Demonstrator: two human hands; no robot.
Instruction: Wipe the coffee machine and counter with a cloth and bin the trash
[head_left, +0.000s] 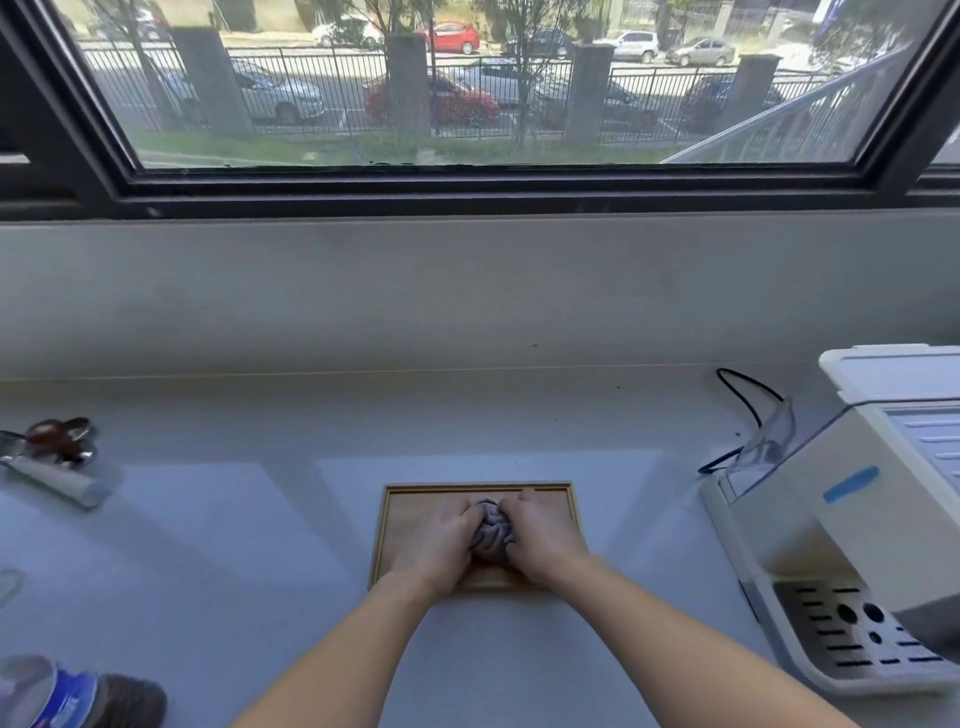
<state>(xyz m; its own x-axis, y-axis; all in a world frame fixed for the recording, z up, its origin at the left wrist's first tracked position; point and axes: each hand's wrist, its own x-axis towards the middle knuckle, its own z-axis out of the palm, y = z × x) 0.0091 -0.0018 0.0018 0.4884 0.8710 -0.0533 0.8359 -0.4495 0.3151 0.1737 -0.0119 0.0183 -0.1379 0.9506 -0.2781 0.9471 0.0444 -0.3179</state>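
Note:
A bunched grey-purple cloth (492, 535) lies in a shallow wooden tray (563, 506) at the middle of the pale counter (249, 519). My left hand (441, 540) grips the cloth from the left and my right hand (540, 535) grips it from the right, both with fingers curled round it. Most of the cloth is hidden between the hands. The white coffee machine (852, 525) stands at the right, with its slotted drip tray (852, 634) facing me.
A portafilter with a pale handle (52, 462) lies at the far left. A plastic bottle with a blue label (67, 696) lies at the bottom left corner. A black cable (748, 400) runs behind the machine. A low wall and a window stand behind the counter.

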